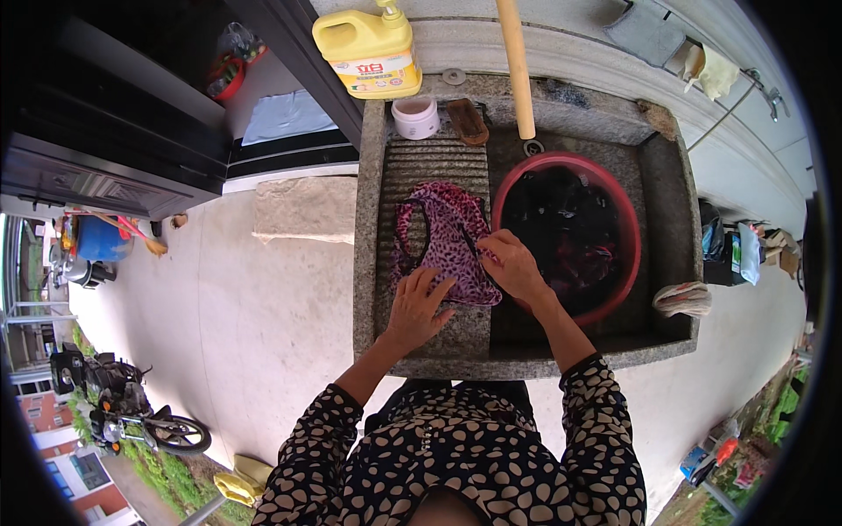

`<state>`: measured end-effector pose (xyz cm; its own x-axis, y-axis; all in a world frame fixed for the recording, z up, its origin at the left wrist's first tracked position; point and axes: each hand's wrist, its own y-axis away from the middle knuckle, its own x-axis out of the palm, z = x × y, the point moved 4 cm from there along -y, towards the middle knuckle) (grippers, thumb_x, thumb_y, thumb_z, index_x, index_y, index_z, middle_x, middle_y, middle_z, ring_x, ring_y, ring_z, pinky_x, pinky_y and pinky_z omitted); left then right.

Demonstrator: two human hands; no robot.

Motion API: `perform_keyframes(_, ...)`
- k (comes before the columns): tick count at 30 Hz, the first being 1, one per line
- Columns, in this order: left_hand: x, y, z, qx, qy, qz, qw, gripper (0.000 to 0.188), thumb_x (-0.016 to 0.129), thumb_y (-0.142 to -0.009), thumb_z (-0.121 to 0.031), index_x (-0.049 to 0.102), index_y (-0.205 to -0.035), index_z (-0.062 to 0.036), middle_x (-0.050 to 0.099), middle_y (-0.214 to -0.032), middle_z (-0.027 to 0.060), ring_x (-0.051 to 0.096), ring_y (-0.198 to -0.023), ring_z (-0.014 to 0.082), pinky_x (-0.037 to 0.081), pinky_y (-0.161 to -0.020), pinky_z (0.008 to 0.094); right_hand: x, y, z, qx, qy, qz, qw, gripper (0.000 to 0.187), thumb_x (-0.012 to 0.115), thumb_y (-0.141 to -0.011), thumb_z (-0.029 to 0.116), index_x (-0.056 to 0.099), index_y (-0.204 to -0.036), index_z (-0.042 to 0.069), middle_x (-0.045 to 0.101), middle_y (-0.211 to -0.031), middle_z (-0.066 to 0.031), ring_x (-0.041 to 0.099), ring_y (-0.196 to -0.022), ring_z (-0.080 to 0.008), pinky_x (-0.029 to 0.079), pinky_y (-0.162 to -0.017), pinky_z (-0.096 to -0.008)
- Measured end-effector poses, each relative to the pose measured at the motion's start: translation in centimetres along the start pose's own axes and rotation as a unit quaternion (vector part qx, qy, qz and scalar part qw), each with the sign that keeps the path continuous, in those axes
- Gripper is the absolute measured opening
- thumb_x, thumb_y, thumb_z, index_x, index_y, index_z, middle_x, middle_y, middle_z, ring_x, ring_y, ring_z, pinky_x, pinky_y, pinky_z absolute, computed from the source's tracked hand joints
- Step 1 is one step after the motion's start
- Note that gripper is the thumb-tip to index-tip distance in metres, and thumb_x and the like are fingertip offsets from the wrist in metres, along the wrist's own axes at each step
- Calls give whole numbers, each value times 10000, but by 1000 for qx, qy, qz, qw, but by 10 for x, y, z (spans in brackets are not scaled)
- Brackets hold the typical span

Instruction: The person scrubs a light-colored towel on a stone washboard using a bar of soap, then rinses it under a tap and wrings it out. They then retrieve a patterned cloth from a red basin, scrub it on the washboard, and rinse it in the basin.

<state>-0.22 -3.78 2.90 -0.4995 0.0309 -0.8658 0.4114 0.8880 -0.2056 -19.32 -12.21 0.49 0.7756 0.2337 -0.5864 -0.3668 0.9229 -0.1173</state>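
Observation:
A purple-pink leopard-print garment (449, 250) with black-trimmed openings lies spread on the ribbed washboard (434, 165) of a stone sink. My left hand (417, 309) rests at its lower left edge, fingers apart and laid on the cloth. At its right edge my right hand (516, 268) is closed, thumb and fingers pinching the garment's border. Just right of that hand stands a red basin (633, 230) of dark water, with some dark and reddish cloth showing in it. The fingertips of my right hand are partly hidden.
Above the washboard sit a brown scrubbing brush (467, 121) and a pale pink tub (416, 118). A yellow detergent jug (368, 54) stands behind them. One wooden pole (516, 70) reaches down into the sink. A bundled pale cloth (682, 300) hangs over the sink's right rim.

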Motion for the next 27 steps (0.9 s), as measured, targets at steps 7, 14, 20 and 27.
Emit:
perform_keyframes(7, 34, 7, 14, -19, -33, 29, 999, 255, 707, -792, -208, 526, -918, -81, 460, -898, 78, 489, -910, 255, 389, -808, 402, 51, -106, -4, 52, 226, -59, 971, 264, 661, -829, 234, 624, -1078, 150, 517, -981, -88, 532, -992, -300, 467, -736, -477)
perform_keyframes(14, 6, 24, -10, -60, 43, 215, 974, 220, 677, -816, -215, 539, -892, -61, 495, -915, 90, 487, -893, 257, 385, -767, 377, 55, -146, -82, 19, 230, -145, 962, 59, 636, -822, 133, 693, -832, 126, 550, -852, -94, 582, -887, -305, 491, -713, -451)
perform_keyframes(20, 6, 1, 12, -205, 138, 68, 967, 277, 658, -848, -247, 550, -1019, -58, 537, -1024, 110, 498, -1012, 300, 392, -849, 450, 40, -132, -32, -67, 144, -92, 983, 293, 715, -729, 232, 601, -974, 117, 510, -880, -82, 548, -880, -303, 474, -688, -439)
perform_keyframes(27, 35, -30, 27, -173, -68, 64, 980, 616, 549, -917, -410, 343, -1418, -117, 297, -1473, 165, 327, -1323, 376, 298, -1025, 531, 64, -124, -59, -100, 212, -68, 970, 162, 670, -753, 114, 570, -879, 89, 467, -864, -90, 528, -831, -276, 474, -673, -422)
